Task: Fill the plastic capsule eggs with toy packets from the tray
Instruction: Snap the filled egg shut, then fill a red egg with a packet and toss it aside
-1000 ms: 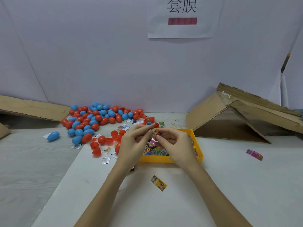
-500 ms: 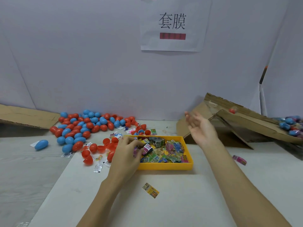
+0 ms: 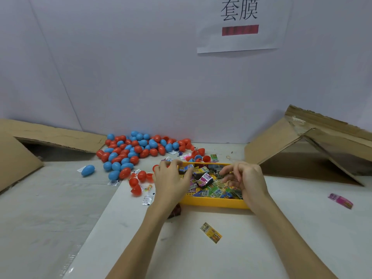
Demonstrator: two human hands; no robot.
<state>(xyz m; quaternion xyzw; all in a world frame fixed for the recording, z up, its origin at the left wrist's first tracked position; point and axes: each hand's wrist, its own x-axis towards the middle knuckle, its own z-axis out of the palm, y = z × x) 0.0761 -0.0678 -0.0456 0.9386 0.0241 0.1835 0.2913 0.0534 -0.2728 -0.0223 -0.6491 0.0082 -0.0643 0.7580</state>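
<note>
A yellow tray (image 3: 211, 203) full of colourful toy packets (image 3: 209, 185) sits in the middle of the white table. Behind it to the left lies a heap of closed red and blue capsule eggs (image 3: 132, 152), with open red egg halves (image 3: 138, 182) nearer the tray. My left hand (image 3: 171, 180) is over the tray's left end, thumb and fingers pinching a small blue-black toy packet (image 3: 186, 169). My right hand (image 3: 244, 180) hovers over the tray's right side, fingers curled and apart, holding nothing.
One yellow packet (image 3: 211, 232) lies in front of the tray, a pink packet (image 3: 340, 200) far right. A lone blue egg (image 3: 88, 170) lies left. Tipped cardboard boxes stand at left (image 3: 50, 137) and right (image 3: 302, 150). Small clear sachets (image 3: 147, 199) lie by the red halves.
My right hand came down from the raised position at the right box to the tray. My left hand stayed at the tray's left end among the packets.
</note>
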